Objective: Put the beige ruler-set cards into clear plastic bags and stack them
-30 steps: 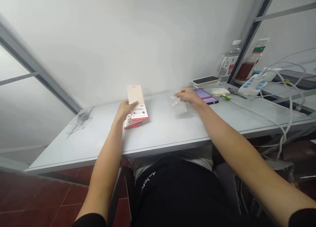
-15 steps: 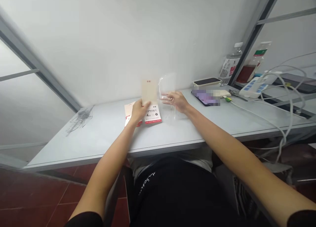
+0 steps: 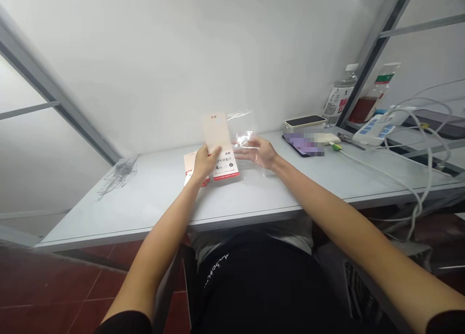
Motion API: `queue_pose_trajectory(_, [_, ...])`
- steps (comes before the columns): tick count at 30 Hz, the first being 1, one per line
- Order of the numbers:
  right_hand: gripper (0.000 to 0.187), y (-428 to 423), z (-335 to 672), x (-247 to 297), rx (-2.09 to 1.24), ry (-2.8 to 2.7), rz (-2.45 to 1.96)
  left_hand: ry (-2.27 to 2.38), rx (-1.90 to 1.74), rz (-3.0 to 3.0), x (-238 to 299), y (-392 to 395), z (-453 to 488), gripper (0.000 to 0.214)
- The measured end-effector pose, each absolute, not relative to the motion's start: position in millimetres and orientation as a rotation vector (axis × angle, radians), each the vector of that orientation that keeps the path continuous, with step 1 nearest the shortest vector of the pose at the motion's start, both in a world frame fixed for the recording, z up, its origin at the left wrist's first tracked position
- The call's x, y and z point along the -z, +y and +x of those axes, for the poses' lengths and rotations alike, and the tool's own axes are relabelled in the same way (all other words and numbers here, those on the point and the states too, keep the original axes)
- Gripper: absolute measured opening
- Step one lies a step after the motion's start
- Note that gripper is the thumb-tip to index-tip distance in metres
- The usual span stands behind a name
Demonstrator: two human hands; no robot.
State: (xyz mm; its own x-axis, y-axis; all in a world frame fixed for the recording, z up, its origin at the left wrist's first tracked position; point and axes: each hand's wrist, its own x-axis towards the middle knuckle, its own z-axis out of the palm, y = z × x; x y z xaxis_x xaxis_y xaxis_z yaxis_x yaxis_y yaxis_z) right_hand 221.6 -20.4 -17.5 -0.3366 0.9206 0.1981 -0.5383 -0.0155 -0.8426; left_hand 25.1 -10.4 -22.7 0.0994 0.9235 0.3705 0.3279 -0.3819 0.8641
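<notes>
My left hand (image 3: 206, 163) is closed on a tall cream-and-white printed card (image 3: 218, 130) with a red strip along its bottom. The card is upright and slightly tilted, over the desk (image 3: 156, 203). Beneath and left of that hand lie more printed cards (image 3: 189, 160), partly covered by it. A clear plastic bag (image 3: 244, 123) hangs just right of the card, shiny and see-through. My right hand (image 3: 262, 152) is at the bag, its fingers pointing left toward the card and showing through the film. Whether the card's edge is inside the bag, I cannot tell.
Crumpled clear plastic (image 3: 121, 172) lies at the desk's left. To the right are a phone in a pale case (image 3: 305, 121), a purple-screened phone (image 3: 301, 144), a water bottle (image 3: 339, 99), a bottle of dark liquid (image 3: 368, 101), a power strip (image 3: 374, 128) and looping white cables (image 3: 426, 179).
The card in my left hand has tilted a little leftward at its top. The plastic bag has shifted and spread slightly, its top edge now near the card. My right hand has barely moved.
</notes>
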Motion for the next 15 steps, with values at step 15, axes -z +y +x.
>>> queue_pose_trajectory(15, [0.024, -28.0, 219.3, 10.3, -1.723, -0.996, -0.500, 1.234, -1.402, 1.877, 20.3, -10.4, 24.5, 0.033])
